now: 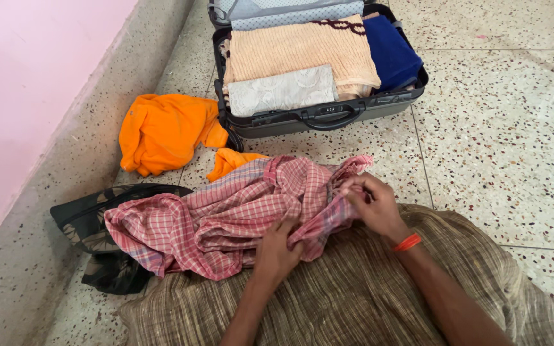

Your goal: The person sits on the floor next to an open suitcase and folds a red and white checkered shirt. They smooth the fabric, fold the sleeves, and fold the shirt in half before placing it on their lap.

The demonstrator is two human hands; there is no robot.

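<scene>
Both hands, left hand (276, 251) and right hand (371, 206), pinch the crumpled red-checked cotton shirt (226, 214); bare speckled floor (501, 141) lies open rightward.

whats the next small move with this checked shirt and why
Probably pull the two hands apart to spread the shirt flat: both the left hand and right hand pinch it, and it lies crumpled in a heap on the lap.

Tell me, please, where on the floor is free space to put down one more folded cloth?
The widest bare floor lies right of the open suitcase and beyond the brown cloth. A narrow strip runs between the suitcase and the pink checked shirt. The left is crowded: orange garment, dark bag. Both hands, left and right, grip the shirt.
</scene>
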